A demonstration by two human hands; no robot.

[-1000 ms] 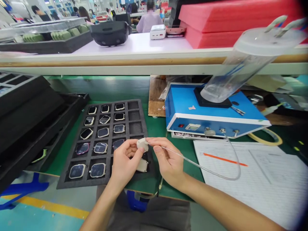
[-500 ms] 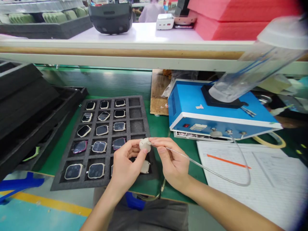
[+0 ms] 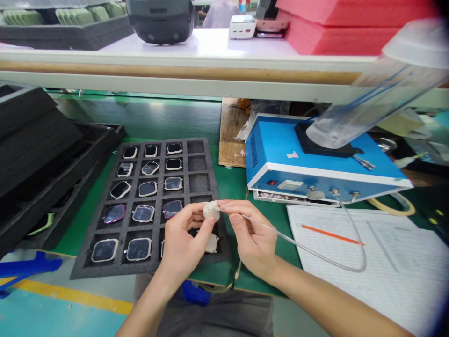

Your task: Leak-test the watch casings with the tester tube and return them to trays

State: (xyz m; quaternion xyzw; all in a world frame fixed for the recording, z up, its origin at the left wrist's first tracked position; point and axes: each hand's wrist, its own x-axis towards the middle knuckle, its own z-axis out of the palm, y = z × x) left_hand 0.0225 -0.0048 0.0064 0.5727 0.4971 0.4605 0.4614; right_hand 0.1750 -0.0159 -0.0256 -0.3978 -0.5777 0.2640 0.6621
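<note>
My left hand (image 3: 184, 238) pinches a small off-white rounded plastic part (image 3: 211, 211) between thumb and fingers. My right hand (image 3: 253, 238) holds a thin clear tube (image 3: 298, 245) with its tip at that part, and the fingertips of both hands nearly meet there. Both hands hover above the right end of a black foam tray (image 3: 200, 161). Its cells hold several rounded-square watch-like cases with dark glass faces. A second off-white part (image 3: 212, 244) lies in a cell, partly hidden under my left hand.
The tube curves right to the front of a blue bench unit (image 3: 280, 140), beneath a tilted clear plastic cylinder (image 3: 345, 119). A ruled paper sheet (image 3: 386, 267) lies on the right. Stacked black foam trays (image 3: 35, 140) stand left, below a white shelf (image 3: 196, 58).
The whole scene has shifted up in view as my head tilted down. My hands keep the same hold on the off-white part and the tube.
</note>
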